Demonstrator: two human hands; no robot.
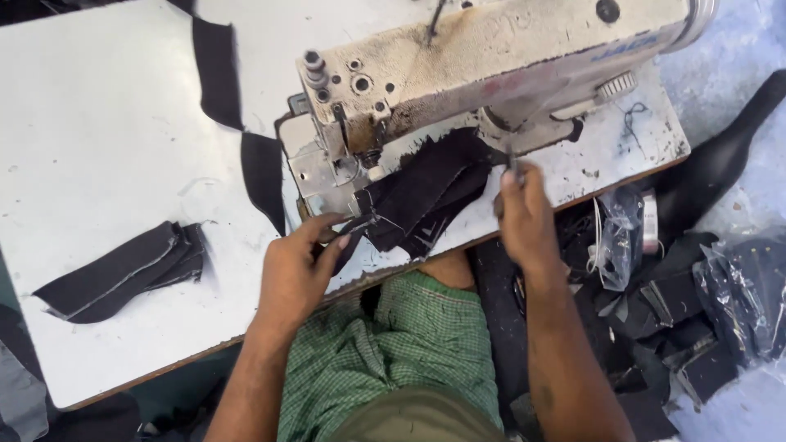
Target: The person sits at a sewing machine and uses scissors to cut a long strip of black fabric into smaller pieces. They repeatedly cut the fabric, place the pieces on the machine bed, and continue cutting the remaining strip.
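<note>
A worn cream sewing machine (491, 57) stands on a white table (106, 139). A bundle of black fabric pieces (430, 192) lies under its arm, by the needle. My left hand (299, 270) pinches the near end of that fabric at the needle plate. My right hand (524, 217) rests on the table edge to the right of the fabric, fingers closed on a small metal tool (512, 164), likely thread snips.
A stack of black fabric pieces (123, 270) lies on the table's left. A long black strip (237, 123) trails from behind the machine. Clear plastic bags (618, 237) and several dark fabric pieces (696, 327) lie on the floor to the right.
</note>
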